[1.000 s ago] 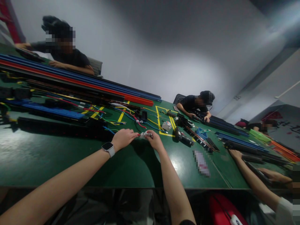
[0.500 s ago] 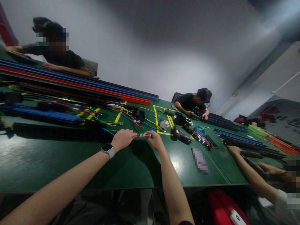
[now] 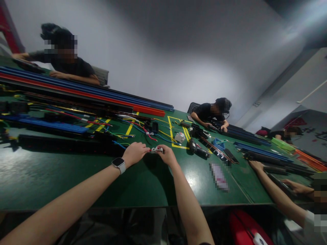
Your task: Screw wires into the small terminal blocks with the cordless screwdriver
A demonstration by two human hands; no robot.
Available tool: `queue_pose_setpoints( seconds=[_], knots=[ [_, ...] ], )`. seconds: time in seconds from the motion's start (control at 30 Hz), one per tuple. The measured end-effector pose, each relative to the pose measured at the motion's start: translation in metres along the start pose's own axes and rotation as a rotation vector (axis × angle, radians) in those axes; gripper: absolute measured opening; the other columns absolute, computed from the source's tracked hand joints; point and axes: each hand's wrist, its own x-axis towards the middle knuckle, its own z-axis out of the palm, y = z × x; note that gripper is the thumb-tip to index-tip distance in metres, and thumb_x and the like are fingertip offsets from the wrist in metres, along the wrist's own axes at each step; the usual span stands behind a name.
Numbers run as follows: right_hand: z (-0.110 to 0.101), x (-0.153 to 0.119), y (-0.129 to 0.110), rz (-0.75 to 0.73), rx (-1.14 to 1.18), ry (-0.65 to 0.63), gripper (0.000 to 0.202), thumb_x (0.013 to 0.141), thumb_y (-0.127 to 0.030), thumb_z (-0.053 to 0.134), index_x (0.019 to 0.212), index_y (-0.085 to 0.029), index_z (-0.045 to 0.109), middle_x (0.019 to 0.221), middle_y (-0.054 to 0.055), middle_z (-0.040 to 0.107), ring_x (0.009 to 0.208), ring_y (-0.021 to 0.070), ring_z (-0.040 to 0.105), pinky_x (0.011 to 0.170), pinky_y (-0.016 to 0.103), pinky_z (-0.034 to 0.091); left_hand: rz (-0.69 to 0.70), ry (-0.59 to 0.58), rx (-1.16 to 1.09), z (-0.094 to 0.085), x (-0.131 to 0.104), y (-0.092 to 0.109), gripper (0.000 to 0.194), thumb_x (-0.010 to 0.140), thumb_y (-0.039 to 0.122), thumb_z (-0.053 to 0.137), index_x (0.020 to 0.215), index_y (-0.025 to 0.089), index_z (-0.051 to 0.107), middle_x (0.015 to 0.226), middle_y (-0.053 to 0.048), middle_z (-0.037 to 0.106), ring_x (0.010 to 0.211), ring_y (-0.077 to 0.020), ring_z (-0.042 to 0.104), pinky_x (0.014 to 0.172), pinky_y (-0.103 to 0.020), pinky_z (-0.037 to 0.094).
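Above the green table, my left hand (image 3: 135, 153), with a watch on its wrist, is closed in a pinch. A bit of red shows at its fingertips; what it belongs to is too small to make out. My right hand (image 3: 165, 156) grips a small silver-and-red piece (image 3: 154, 149), which reaches across to the left fingertips. The exact kind of this piece is unclear. Just beyond my hands lie a red wire (image 3: 152, 137), a blue wire (image 3: 163, 136) and a small black block (image 3: 155, 127). A long black housing (image 3: 66, 144) lies left of my left hand.
Blue and orange rails (image 3: 150, 110) run along the back left. A power tool (image 3: 199, 149), a pale metal plate (image 3: 180, 137) and a blurred flat item (image 3: 219, 177) lie to the right. Other people work around the table; a co-worker's hand (image 3: 256, 166) is at right.
The view has shifted slightly. The silver-and-red piece is a little lower and closer to my left fingers, with my hands nearer together. Both hands keep their grip.
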Motion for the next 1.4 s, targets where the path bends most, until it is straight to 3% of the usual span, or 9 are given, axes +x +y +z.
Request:
queue_pose_setpoints(
  seconds=[0.23, 0.47, 0.57, 0.67, 0.83, 0.93, 1.07, 1.23, 1.4],
  knots=[
    [0.003, 0.003, 0.009, -0.020, 0.054, 0.001, 0.029, 0.083, -0.022, 0.063, 0.112, -0.026, 0.069, 0.110, 0.003, 0.070, 0.101, 0.0205, 0.064, 0.092, 0.034, 0.048, -0.091, -0.004, -0.035, 0.005, 0.013, 0.018, 0.050, 0.092, 0.043, 0.048, 0.137, 0.023, 0.050, 0.098, -0.013, 0.072, 0.093, -0.0269, 0.065, 0.081, -0.037, 0.038],
    [-0.003, 0.000, 0.022, -0.038, 0.101, -0.050, 0.033, 0.084, -0.026, 0.063, 0.117, -0.026, 0.067, 0.116, 0.004, 0.067, 0.108, 0.0206, 0.061, 0.093, 0.034, 0.048, -0.110, -0.015, -0.064, 0.018, 0.024, 0.027, 0.026, 0.094, 0.037, 0.046, 0.101, 0.023, 0.067, 0.091, -0.010, 0.073, 0.083, -0.0247, 0.067, 0.077, -0.036, 0.039],
    [-0.046, -0.002, 0.048, 0.006, 0.005, -0.028, 0.052, 0.084, -0.027, 0.061, 0.135, -0.027, 0.054, 0.136, 0.006, 0.056, 0.121, 0.0221, 0.054, 0.097, 0.035, 0.047, -0.074, -0.001, -0.085, 0.019, 0.024, 0.022, 0.028, 0.094, 0.039, 0.045, 0.101, 0.023, 0.067, 0.090, -0.009, 0.072, 0.083, -0.0243, 0.067, 0.077, -0.037, 0.039],
    [-0.107, -0.005, 0.085, 0.345, -0.419, 0.122, 0.066, 0.083, -0.018, 0.052, 0.148, -0.024, 0.038, 0.147, 0.007, 0.044, 0.134, 0.0219, 0.043, 0.107, 0.035, 0.039, -0.068, -0.015, -0.103, 0.020, 0.024, 0.019, 0.029, 0.093, 0.042, 0.047, 0.102, 0.023, 0.067, 0.091, -0.009, 0.072, 0.084, -0.0239, 0.066, 0.079, -0.036, 0.039],
    [-0.170, -0.017, 0.129, 0.641, -0.623, 0.166, 0.080, 0.076, -0.011, 0.054, 0.151, -0.007, 0.027, 0.151, 0.027, 0.031, 0.141, 0.0380, 0.028, 0.112, 0.057, 0.020, -0.084, -0.003, -0.129, 0.019, 0.026, 0.019, 0.027, 0.093, 0.039, 0.048, 0.103, 0.023, 0.068, 0.091, -0.009, 0.072, 0.086, -0.0238, 0.065, 0.080, -0.036, 0.039],
    [-0.175, -0.022, 0.140, 0.743, -0.681, 0.097, 0.081, 0.072, -0.010, 0.056, 0.149, -0.012, 0.032, 0.146, 0.024, 0.040, 0.138, 0.0392, 0.033, 0.108, 0.067, 0.017, -0.077, 0.021, -0.147, 0.017, 0.025, 0.019, 0.026, 0.093, 0.038, 0.048, 0.101, 0.024, 0.068, 0.091, -0.009, 0.072, 0.085, -0.0240, 0.065, 0.079, -0.037, 0.039],
    [-0.171, -0.021, 0.149, 0.781, -0.712, 0.014, 0.078, 0.070, -0.014, 0.062, 0.145, -0.017, 0.039, 0.141, 0.022, 0.047, 0.134, 0.0388, 0.040, 0.106, 0.066, 0.022, -0.073, 0.061, -0.163, 0.016, 0.023, 0.019, 0.024, 0.093, 0.037, 0.048, 0.101, 0.025, 0.068, 0.091, -0.008, 0.071, 0.087, -0.0242, 0.064, 0.080, -0.037, 0.039],
    [-0.171, -0.013, 0.151, 0.782, -0.660, -0.048, 0.069, 0.067, -0.020, 0.069, 0.134, -0.019, 0.053, 0.123, 0.018, 0.063, 0.115, 0.0342, 0.059, 0.097, 0.047, 0.042, -0.087, 0.053, -0.176, 0.019, 0.023, 0.018, 0.023, 0.092, 0.036, 0.051, 0.099, 0.024, 0.069, 0.090, -0.010, 0.071, 0.087, -0.0240, 0.064, 0.081, -0.037, 0.039],
    [-0.169, -0.010, 0.145, 0.773, -0.585, -0.025, 0.049, 0.070, -0.032, 0.070, 0.117, -0.019, 0.065, 0.101, 0.012, 0.071, 0.094, 0.0301, 0.068, 0.084, 0.039, 0.049, -0.087, 0.063, -0.176, 0.019, 0.022, 0.018, 0.024, 0.093, 0.037, 0.049, 0.099, 0.024, 0.068, 0.088, -0.009, 0.071, 0.086, -0.0246, 0.064, 0.081, -0.038, 0.040]
  ],
)
